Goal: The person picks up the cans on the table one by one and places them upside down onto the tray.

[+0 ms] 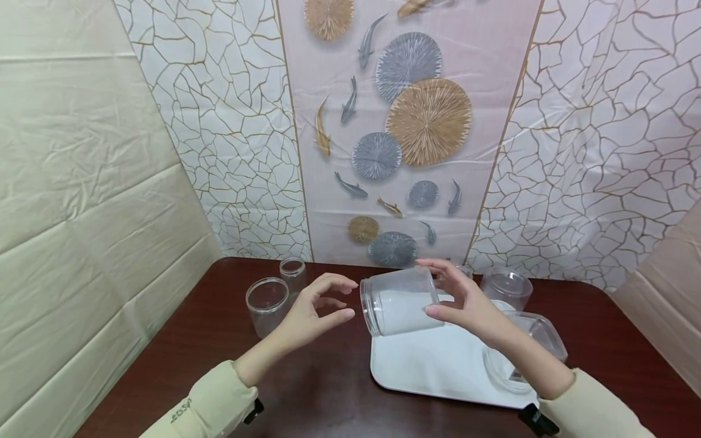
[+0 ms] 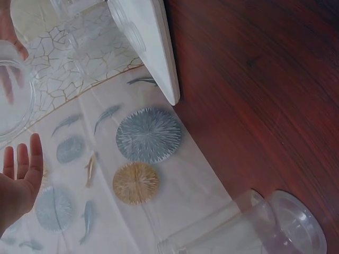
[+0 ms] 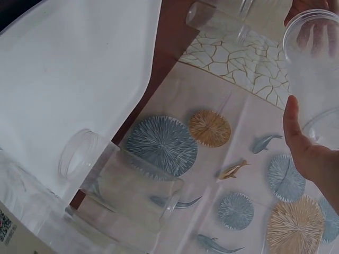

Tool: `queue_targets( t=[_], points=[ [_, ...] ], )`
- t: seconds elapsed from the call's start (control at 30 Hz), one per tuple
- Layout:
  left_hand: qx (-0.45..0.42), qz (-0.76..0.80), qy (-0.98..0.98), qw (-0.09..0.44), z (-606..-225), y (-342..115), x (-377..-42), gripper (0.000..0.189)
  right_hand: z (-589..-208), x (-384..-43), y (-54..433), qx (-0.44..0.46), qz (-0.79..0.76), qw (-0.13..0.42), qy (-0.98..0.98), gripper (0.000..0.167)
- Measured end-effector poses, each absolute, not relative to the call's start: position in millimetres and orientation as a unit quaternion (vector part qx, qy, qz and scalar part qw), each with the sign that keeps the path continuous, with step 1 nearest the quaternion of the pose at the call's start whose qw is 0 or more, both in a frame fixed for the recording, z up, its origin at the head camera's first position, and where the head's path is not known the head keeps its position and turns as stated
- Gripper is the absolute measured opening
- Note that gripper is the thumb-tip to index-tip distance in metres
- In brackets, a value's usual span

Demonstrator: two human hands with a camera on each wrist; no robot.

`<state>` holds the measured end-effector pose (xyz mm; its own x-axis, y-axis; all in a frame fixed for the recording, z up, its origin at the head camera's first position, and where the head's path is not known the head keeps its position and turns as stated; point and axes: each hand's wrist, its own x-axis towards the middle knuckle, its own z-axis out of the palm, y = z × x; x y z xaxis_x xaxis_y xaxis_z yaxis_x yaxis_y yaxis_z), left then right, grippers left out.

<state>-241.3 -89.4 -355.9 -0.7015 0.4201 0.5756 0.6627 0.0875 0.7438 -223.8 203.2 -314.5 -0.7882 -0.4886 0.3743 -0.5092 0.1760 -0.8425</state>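
Observation:
A clear, wide-mouthed plastic jar (image 1: 402,307) is held on its side over the table, its mouth facing left. My right hand (image 1: 465,304) grips it around the base end, thumb below and fingers above. In the right wrist view, the thumb of that hand (image 3: 307,151) lies along the jar (image 3: 310,76). My left hand (image 1: 317,307) hovers just left of the mouth, fingers curved and spread, with nothing in it. From the left wrist, a gap shows between this hand (image 2: 24,182) and the jar's rim (image 2: 32,100).
Beneath the jar lies a white tray (image 1: 416,365) on the dark red table (image 1: 323,395). Two clear jars stand at the left, one larger (image 1: 267,313) and one slimmer (image 1: 294,277). Another clear jar (image 1: 509,292) stands behind the tray. A squarish clear container (image 1: 550,337) lies near my right forearm.

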Motion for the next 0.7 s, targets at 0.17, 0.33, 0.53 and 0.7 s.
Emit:
queue_targets(
  t=[0.17, 0.33, 0.53, 0.7],
  points=[
    [-0.379, -0.562, -0.727, 0.112, -358, -93, -242, 0.026, -316, -224, 205, 0.316, 0.544, 0.011, -0.778, 0.060],
    [-0.366, -0.553, -0.741, 0.107, -359, -99, -243, 0.023, -317, -226, 207, 0.319, 0.542, 0.013, -0.778, 0.060],
    [-0.350, -0.538, -0.759, 0.110, -359, -108, -243, 0.021, -317, -226, 207, 0.315, 0.531, 0.015, -0.786, 0.060],
    [-0.340, -0.531, -0.769, 0.108, -362, -115, -245, 0.021, -318, -225, 208, 0.308, 0.522, 0.018, -0.795, 0.059]
  ],
)
